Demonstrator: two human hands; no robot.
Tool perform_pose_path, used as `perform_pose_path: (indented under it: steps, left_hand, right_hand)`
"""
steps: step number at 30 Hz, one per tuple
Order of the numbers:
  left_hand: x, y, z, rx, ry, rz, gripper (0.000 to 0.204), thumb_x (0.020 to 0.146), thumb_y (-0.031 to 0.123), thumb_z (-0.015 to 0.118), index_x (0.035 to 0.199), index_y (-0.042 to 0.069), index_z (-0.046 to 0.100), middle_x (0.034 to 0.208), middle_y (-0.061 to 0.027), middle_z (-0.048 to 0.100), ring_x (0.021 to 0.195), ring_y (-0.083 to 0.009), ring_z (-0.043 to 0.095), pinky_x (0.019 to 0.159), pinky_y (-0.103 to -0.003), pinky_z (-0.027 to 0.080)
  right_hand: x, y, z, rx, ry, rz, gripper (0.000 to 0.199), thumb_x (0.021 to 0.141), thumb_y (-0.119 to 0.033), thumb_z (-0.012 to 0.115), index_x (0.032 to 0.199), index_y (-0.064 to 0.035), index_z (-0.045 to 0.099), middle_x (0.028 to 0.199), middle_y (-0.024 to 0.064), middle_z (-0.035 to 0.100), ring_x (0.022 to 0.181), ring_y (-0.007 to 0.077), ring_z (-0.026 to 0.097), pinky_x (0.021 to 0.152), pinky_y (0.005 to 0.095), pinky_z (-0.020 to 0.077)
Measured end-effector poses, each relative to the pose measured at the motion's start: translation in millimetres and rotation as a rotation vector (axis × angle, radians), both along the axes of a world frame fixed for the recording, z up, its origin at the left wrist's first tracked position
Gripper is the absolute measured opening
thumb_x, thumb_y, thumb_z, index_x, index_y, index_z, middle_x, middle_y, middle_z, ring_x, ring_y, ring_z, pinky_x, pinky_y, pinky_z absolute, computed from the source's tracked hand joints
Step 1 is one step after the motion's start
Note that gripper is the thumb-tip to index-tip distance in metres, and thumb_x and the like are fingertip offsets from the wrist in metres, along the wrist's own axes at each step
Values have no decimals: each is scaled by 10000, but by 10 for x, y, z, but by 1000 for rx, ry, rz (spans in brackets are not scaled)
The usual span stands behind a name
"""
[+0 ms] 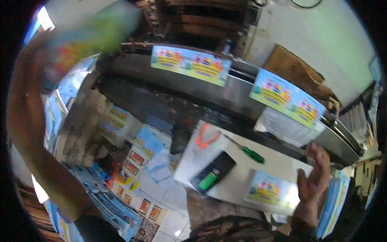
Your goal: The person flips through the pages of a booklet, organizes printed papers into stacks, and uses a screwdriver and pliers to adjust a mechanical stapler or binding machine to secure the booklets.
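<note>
At the upper left my left arm is raised, and my left hand [45,50], smeared by motion, grips a colourful printed sheet [94,34]. The sheet is blurred in green, blue and red. At the right, my right hand [315,173] is open, fingers up and thumb apart, with nothing in it. Beside it a small stack of printed booklets [270,187] in blue, yellow and green lies on a white board [234,193]. Also on the board are orange-handled pliers [207,137], a green-handled screwdriver [252,154] and a black phone [221,163] with a green object [209,179] on it.
Two printed sheets, one left [190,64] and one right [286,99], hang over a metal machine edge [242,86]. Brown cardboard [296,70] leans at the wall. Stacks of blue printed booklets [107,203] stand lower left, and another stack [335,201] lower right. Loose sheets [149,139] lie below.
</note>
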State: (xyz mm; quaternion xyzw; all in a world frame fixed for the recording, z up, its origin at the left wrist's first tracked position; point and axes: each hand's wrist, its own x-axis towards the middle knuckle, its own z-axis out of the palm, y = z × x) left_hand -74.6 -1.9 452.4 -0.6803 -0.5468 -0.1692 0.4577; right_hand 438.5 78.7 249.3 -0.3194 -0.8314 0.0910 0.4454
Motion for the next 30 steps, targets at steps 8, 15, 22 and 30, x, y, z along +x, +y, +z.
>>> perform_pose_path:
  steps: [8, 15, 22, 30]
  left_hand:
    - [2855, 170, -860, -1167, -565, -592, 448, 845, 293, 681, 1196, 21, 625, 1143, -182, 664, 924, -317, 687, 791, -391, 544]
    - [2748, -248, -1342, -1312, -859, -429, 278, 828, 271, 773, 976, 41, 721, 887, -115, 726, 786, -215, 709, 706, -313, 527]
    - [2994, -487, -1352, -969, -1152, -613, 190, 762, 103, 837, 889, 21, 723, 830, -77, 731, 765, -131, 691, 698, -267, 518]
    - [3017, -168, -2494, -1223, -1488, -317, 395, 829, 123, 775, 1158, -23, 612, 968, -105, 695, 863, -134, 667, 742, -292, 530]
  right_hand:
    - [181, -549, 199, -885, 36, 194, 331, 832, -109, 750, 1099, 24, 607, 983, 138, 707, 845, 246, 687, 774, 341, 534]
    - [1547, -977, -804, -707, 855, 54, 305, 880, -72, 681, 1158, -21, 566, 1097, 63, 630, 1014, 158, 590, 924, 328, 460]
    - [1812, -1078, -1095, -724, 1034, 59, 378, 864, -79, 700, 1208, -30, 552, 1125, 80, 630, 1026, 200, 608, 949, 368, 459]
    - [1683, -1150, -759, -531, 56, -681, 591, 762, -165, 798, 1265, 5, 538, 1179, 141, 588, 1126, 272, 569, 970, 402, 443]
